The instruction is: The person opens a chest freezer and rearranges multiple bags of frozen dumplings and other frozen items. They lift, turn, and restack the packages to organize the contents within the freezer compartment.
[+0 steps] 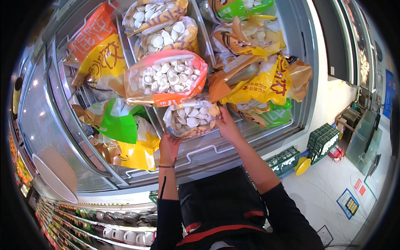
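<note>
An opened plastic bag of pale frozen dumplings (191,116) lies at the near end of the chest freezer's middle row. My right hand (228,124) grips the right edge of this bag, thumb and fingers on the plastic. At its lower left corner is my left hand (169,149), holding the bag's edge with the fingertips partly hidden. Just beyond sits a larger opened orange-and-clear bag of dumplings (168,76), its mouth spread wide. Two more opened bags, a nearer one (167,36) and a farther one (153,14), continue the row.
White wire dividers (204,151) split the chest freezer (237,147). Yellow bags (259,84) crowd the right; a green bag (118,120) and an orange-and-yellow bag (101,47) lie left. A sliding glass lid (62,118) and white bowl-like object (56,178) stand left. Green crates (323,142) sit on the floor.
</note>
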Demonstrator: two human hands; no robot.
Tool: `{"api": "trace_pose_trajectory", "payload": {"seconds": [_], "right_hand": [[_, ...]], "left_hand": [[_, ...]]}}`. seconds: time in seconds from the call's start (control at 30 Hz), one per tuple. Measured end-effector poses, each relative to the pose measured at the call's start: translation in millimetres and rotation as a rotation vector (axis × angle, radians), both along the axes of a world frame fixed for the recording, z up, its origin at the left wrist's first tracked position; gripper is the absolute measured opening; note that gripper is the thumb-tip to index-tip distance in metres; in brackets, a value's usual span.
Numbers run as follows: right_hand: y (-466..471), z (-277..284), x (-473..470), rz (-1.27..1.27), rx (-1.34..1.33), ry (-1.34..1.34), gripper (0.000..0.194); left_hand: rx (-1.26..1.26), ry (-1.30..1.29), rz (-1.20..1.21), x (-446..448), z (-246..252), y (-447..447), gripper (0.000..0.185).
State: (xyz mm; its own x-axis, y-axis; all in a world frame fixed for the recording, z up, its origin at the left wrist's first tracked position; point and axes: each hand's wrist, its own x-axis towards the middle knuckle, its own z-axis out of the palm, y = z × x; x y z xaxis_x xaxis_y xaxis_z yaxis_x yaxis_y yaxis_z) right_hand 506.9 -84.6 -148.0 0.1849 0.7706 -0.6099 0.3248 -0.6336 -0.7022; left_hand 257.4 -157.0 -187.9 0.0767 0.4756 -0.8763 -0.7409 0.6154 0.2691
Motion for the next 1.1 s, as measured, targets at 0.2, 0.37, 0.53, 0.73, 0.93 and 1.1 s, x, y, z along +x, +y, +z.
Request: {"api": "trace_pose_trajectory", "payload": {"seconds": [0.2,0.37,0.53,0.73,0.93,1.1], "right_hand": [[68.3,107.4,75.9,0.311,0.525,-0.382,0.016],[182.4,74.1,143.0,0.693,0.544,-1.243,0.028],[190.2,71.0,153.7,1.083,0.231,-1.229,0.028],[121.5,182.0,130.0,1.073,-0.037,-1.109,0.020],[65.1,266.8,94.1,0.499,0.056,-0.694,0.030],[124.2,185.7,-18.0,0.340,0.331,-0.036,0.056]], "left_hand": [[0.199,0.741,-0.470,21.2,100.3,-11.2,0.052],[0.428,0.550,-0.582,26.6,128.8,-4.7,0.045],[0.463,0.413,-0.742,32.6,139.0,6.4,0.039],[0.472,0.387,-0.829,6.6,155.6,15.1,0.029],[0.502,0.473,-0.902,-17.1,179.9,31.1,0.028],[0.613,0.508,-0.822,12.5,199.8,64.4,0.030]]}}
